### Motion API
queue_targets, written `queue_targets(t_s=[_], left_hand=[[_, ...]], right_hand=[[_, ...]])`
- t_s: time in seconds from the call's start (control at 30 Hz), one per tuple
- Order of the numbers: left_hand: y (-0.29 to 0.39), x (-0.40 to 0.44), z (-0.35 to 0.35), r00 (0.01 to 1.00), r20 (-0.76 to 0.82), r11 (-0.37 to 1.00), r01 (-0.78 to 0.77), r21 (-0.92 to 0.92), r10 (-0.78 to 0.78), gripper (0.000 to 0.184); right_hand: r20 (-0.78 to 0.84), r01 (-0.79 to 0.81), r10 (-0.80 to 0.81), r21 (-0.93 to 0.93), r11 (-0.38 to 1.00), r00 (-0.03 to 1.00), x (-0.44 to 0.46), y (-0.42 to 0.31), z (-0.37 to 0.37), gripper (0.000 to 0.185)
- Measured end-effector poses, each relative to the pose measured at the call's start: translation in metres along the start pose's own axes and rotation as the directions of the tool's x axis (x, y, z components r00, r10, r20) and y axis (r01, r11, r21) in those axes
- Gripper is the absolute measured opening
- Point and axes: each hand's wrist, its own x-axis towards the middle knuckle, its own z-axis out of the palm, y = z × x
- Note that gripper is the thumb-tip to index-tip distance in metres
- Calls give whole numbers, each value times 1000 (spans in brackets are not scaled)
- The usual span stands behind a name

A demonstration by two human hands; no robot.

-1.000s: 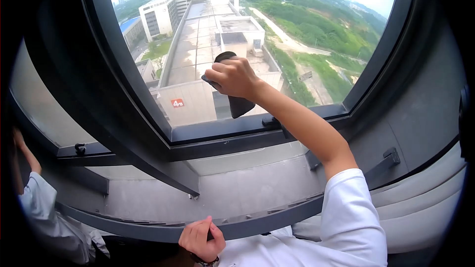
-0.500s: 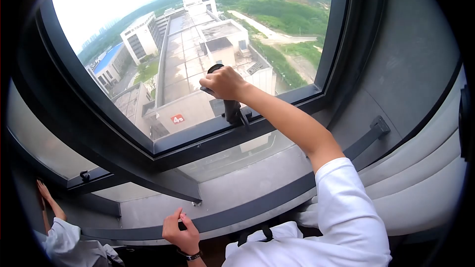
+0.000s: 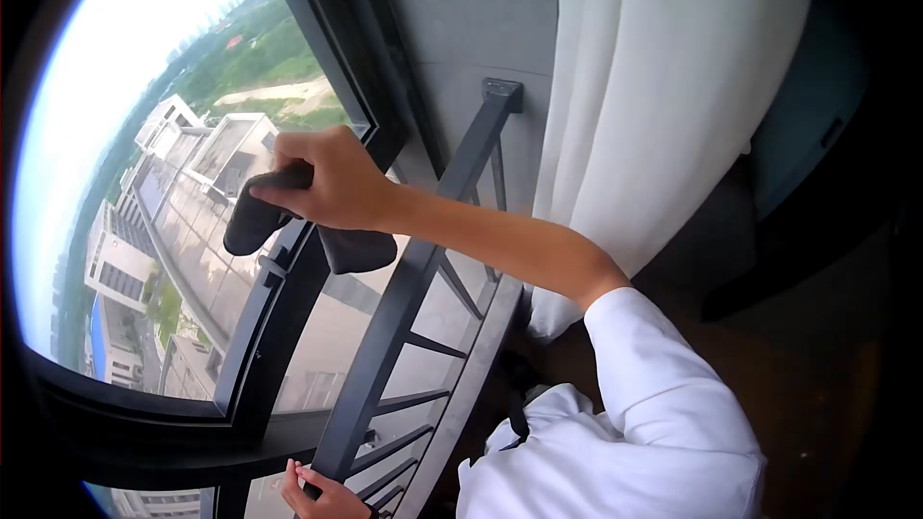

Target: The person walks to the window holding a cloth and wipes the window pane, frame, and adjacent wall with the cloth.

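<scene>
My right hand [image 3: 332, 178] grips a dark grey cloth [image 3: 361, 250], bunched in the fingers with its ends hanging to either side. Arm and cloth reach over the dark metal railing [image 3: 385, 336], in front of the window glass. Below the cloth, a window handle [image 3: 276, 264] stands on the black window frame [image 3: 252, 365]. My left hand [image 3: 327, 497] is low, beside the railing's near end, its fingers closed in a pinch. Whether something small and dark sits between them, or only a gap shows, is unclear.
A white curtain [image 3: 625, 125] hangs to the right of the grey wall [image 3: 471, 10]. The railing's bars and lower ledge run between my body and the window. A dark piece of furniture [image 3: 808, 135] stands behind the curtain. Buildings and green hills show outside.
My view has turned to the right, bringing in more curtain and railing. The cloth now hangs plainly from my right hand, away from the window handle. Another person at the left has left view.
</scene>
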Motion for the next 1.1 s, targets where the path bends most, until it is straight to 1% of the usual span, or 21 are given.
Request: queue_targets(t_s=[0.03, 0.07, 0.13, 0.17, 0.2, 0.23, 0.27, 0.33, 0.43, 0.47, 0.53, 0.6, 0.73, 0.8, 0.87, 0.9, 0.93, 0.97, 1.0, 1.07, 1.1], left_hand=[[19, 5, -14, 994, -22, 993, -106, -44, 105, 22], [22, 2, -8, 981, -153, 939, -161, -304, 118, 31], [45, -11, -5, 963, -157, 702, -267, -660, 219, 31], [64, -22, -8, 956, -69, 635, -243, -734, 287, 24], [60, -46, -9, 918, 183, 632, -87, -770, 350, 22], [83, -56, -7, 842, 212, 537, -106, -837, 496, 20], [110, -69, -10, 790, 296, 465, 15, -885, 538, 12], [145, -105, 2, 668, 403, 344, 228, -911, 625, 10], [189, -154, 16, 412, 562, 358, 475, -804, 717, 10], [202, -175, 24, 349, 588, 350, 548, -760, 729, 10], [234, -211, 36, 219, 591, 378, 589, -715, 776, 11], [270, -252, 51, 88, 565, 404, 610, -682, 821, 13], [319, -370, 129, -182, 507, 525, 488, -697, 842, 23], [307, -446, 192, -360, 555, 661, 445, -604, 750, 24], [246, -524, 286, -609, 618, 834, 138, -535, 497, 25], [223, -539, 316, -668, 422, 528, -52, -848, 612, 28], [259, -509, 271, -817, 373, 87, -375, -923, 440, 27], [222, -529, 290, -803, 595, 835, -306, -457, 32, 19], [210, -524, 294, -829, 512, 626, -279, -728, 227, 19], [228, -523, 287, -844, 414, 555, -174, -813, 342, 19], [239, -526, 287, -840, 316, 460, -91, -883, 440, 20]], right_hand=[[-71, 33, -33, -3, 999, 997, -22, -18, -23, 32], [-135, 3, 7, 73, 997, 991, -50, -33, -42, 32], [-110, -55, 54, -3, 998, 992, -113, -74, -93, 31], [-166, -82, 75, -35, 996, 983, -149, -88, -109, 29], [-143, -176, 155, -150, 973, 978, -185, -105, -130, 29], [-150, -288, 260, -212, 934, 954, -221, -121, -147, 26], [-197, -365, 323, -247, 898, 926, -259, -131, -161, 27], [-346, -561, 453, -350, 750, 822, -340, -142, -188, 29], [-596, -847, 621, -219, 484, 509, -469, -154, -232, 35], [-669, -902, 623, -183, 391, 406, -505, -162, -248, 37], [-782, -946, 532, -267, 184, 324, -568, -183, -281, 42], [-873, -975, 435, -214, 64, 220, -626, -205, -312, 42], [-931, -918, 361, -95, -384, -55, -760, -270, -368, 37], [-955, -893, 296, -106, -438, -32, -818, -314, -389, 32], [-680, -535, 211, 309, -786, -702, -772, -361, -426, 26], [-667, -546, 161, 419, -726, -727, -782, -369, -447, 25], [-654, -550, 111, 520, -653, -749, -801, -380, -452, 24], [-682, -557, 92, 505, -659, -726, -821, -388, -454, 25], [-707, -562, 77, 485, -670, -703, -833, -392, -465, 25], [-807, -559, 64, 347, -753, -587, -827, -397, -494, 33], [-780, -563, 74, 379, -734, -621, -826, -392, -507, 34]])
